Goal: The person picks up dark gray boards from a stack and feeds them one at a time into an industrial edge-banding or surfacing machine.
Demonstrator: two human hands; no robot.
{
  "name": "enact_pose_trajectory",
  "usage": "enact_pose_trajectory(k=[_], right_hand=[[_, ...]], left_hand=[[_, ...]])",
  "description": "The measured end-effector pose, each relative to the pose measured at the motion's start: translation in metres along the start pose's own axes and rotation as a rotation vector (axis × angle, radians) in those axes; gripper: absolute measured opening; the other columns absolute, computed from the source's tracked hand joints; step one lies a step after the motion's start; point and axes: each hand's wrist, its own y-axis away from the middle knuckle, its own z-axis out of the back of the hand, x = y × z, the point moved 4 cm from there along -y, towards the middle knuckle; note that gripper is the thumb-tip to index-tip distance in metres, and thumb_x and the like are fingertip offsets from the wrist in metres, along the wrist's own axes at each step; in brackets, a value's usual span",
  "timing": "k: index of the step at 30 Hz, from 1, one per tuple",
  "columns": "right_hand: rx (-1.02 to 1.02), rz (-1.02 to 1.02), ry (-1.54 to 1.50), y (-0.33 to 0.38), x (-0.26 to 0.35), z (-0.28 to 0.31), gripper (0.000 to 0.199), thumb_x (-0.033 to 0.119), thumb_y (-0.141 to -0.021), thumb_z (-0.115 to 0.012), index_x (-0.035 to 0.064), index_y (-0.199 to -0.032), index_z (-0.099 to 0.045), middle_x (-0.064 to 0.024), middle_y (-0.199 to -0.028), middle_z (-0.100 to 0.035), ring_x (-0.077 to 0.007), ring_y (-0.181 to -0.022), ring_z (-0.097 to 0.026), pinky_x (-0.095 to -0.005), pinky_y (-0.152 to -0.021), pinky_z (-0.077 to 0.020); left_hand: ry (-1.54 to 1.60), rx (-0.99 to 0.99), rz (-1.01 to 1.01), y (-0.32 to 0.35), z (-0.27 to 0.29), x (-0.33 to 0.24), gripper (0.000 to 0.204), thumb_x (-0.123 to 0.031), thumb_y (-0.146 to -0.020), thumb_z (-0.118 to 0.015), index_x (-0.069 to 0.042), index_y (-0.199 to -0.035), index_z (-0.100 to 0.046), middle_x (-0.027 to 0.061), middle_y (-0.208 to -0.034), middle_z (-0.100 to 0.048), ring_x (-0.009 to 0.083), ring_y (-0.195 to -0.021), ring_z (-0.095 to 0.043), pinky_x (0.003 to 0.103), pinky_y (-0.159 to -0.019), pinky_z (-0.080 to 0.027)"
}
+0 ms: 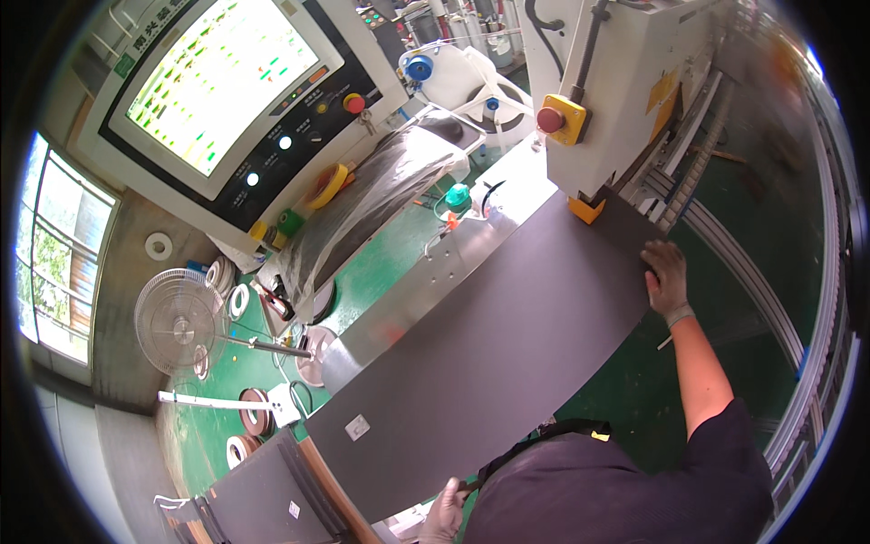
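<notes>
A long dark grey panel with a small white label stretches from the lower left up to the machine. My right hand, in a pale glove, rests on the panel's right edge near its far end, fingers apart on the top face. My left hand, also gloved, is closed at the panel's near edge, low in the picture; its fingertips and the underside of its grip are partly hidden. The panel's far end lies beneath an orange guard on the machine.
A control console with a lit screen stands at upper left. A red stop button on a yellow box juts from the machine. A floor fan and a stack of dark panels are at left. Metal rails run along the right.
</notes>
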Motion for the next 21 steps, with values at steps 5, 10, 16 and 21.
enact_pose_trajectory(k=[5, 10, 16, 21], right_hand=[[0.117, -0.249, 0.132, 0.009, -0.07, -0.016, 0.047, 0.036, -0.1, -0.05, 0.0065, -0.135, -0.06, -0.0178, -0.144, -0.053, -0.0422, -0.137, -0.044, -0.0551, -0.118, -0.0276], [0.119, -0.443, 0.092, 0.018, -0.081, -0.028, 0.046, 0.032, -0.096, -0.059, 0.0122, -0.137, -0.058, -0.0151, -0.15, -0.049, -0.0403, -0.144, -0.037, -0.0602, -0.119, -0.0215], [0.194, -0.488, -0.059, 0.038, 0.145, -0.028, 0.035, 0.027, -0.088, -0.067, 0.0177, -0.121, -0.065, -0.0098, -0.145, -0.054, -0.0357, -0.142, -0.041, -0.0715, -0.115, -0.0157], [0.081, -0.475, -0.104, 0.047, 0.186, -0.017, 0.017, 0.017, -0.086, -0.068, 0.019, -0.102, -0.072, 0.0002, -0.125, -0.067, -0.0283, -0.134, -0.05, -0.062, -0.121, -0.0077]], left_hand=[[-0.626, 0.286, -0.203, -0.002, -0.055, -0.04, 0.067, -0.053, -0.107, -0.039, 0.007, -0.126, -0.06, 0.0132, -0.113, -0.068, 0.0212, -0.106, -0.059, 0.033, -0.101, -0.042], [-0.765, 0.453, -0.393, 0.027, -0.127, -0.1, 0.065, -0.052, -0.106, -0.042, 0.005, -0.134, -0.055, 0.0156, -0.125, -0.067, 0.0261, -0.12, -0.061, 0.038, -0.11, -0.042], [-0.778, -0.156, -0.991, 0.028, -0.086, -0.193, 0.034, -0.02, -0.099, -0.057, 0.001, -0.126, -0.062, 0.0146, -0.126, -0.064, 0.0277, -0.117, -0.061, 0.036, -0.104, -0.045], [-1.486, -0.649, -0.989, -0.027, -0.034, -0.217, 0.073, -0.043, -0.092, -0.057, -0.001, -0.149, -0.04, 0.0273, -0.156, -0.035, 0.0441, -0.146, -0.029, 0.053, -0.121, -0.017]])
